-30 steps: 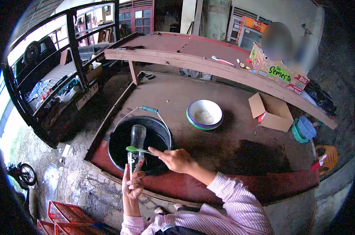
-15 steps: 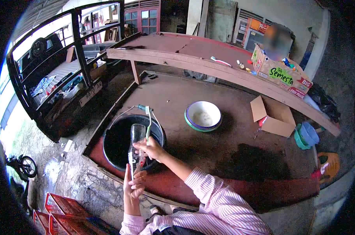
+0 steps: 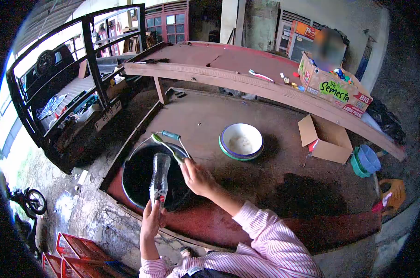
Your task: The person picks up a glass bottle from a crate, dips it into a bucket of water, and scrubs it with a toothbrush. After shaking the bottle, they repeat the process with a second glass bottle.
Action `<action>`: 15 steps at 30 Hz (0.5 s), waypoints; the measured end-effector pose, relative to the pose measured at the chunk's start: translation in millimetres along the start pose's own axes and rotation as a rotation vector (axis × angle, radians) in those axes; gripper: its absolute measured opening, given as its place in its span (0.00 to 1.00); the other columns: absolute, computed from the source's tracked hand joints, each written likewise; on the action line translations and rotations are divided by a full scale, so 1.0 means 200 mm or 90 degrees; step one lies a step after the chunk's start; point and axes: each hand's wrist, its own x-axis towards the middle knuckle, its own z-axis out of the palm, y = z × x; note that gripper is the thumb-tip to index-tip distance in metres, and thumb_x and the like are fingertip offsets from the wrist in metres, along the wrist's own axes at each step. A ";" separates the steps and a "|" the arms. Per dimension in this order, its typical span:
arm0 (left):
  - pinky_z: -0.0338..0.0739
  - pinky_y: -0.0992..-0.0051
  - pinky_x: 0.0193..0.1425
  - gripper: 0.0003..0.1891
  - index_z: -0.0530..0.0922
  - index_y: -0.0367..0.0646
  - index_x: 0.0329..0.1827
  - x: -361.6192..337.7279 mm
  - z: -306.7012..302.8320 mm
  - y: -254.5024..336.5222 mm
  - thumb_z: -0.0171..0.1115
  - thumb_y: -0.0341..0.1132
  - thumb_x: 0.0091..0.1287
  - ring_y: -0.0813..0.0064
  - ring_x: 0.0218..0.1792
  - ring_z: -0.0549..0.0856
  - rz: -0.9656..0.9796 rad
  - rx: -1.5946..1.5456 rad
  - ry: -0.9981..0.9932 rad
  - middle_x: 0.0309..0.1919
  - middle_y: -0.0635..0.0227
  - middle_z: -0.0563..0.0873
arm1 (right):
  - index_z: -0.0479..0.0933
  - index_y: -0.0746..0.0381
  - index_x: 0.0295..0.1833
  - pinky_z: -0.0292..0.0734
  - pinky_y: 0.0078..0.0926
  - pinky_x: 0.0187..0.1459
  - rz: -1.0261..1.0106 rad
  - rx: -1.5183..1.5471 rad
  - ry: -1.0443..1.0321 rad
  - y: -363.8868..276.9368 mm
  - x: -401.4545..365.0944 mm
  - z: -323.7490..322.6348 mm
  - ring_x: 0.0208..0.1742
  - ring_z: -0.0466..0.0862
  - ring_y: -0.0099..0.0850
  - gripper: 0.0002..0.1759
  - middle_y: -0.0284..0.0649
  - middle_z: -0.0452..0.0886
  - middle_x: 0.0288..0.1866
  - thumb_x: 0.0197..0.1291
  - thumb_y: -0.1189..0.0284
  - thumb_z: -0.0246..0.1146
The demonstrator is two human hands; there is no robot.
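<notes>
My left hand (image 3: 152, 218) is closed around the lower end of a clear glass bottle (image 3: 159, 173). The bottle tilts up over a black bucket (image 3: 127, 185), with a small red mark near my fingers. In my right hand (image 3: 198, 178) is a slim green-and-white toothbrush (image 3: 170, 149), gripped by its handle. Its head points up and left, apart from the bottle and close to the bucket's wire handle with a teal grip (image 3: 171, 135). The inside of the bucket is dark, so its contents cannot be made out.
On the low brown table (image 3: 275, 190) stand a white basin with a blue rim (image 3: 242, 140), an open cardboard box (image 3: 332, 143) and blue and green baskets (image 3: 368, 158). A raised shelf (image 3: 210, 76) behind carries another toothbrush (image 3: 261, 75) and a printed carton (image 3: 332, 88). Red crates (image 3: 82, 248) sit lower left.
My right hand has moved right, drawing the toothbrush away from the bottle. My left hand now holds the bottle lower down, and more of its clear glass shows.
</notes>
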 end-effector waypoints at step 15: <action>0.52 0.87 0.11 0.14 0.66 0.53 0.43 0.06 -0.09 0.00 0.44 0.49 0.63 0.87 0.09 0.61 -0.178 -0.190 -0.075 0.16 0.74 0.70 | 0.57 0.42 0.62 0.69 0.31 0.16 -0.151 -0.159 -0.348 -0.04 -0.17 -0.13 0.12 0.68 0.30 0.32 0.42 0.67 0.18 0.51 0.81 0.47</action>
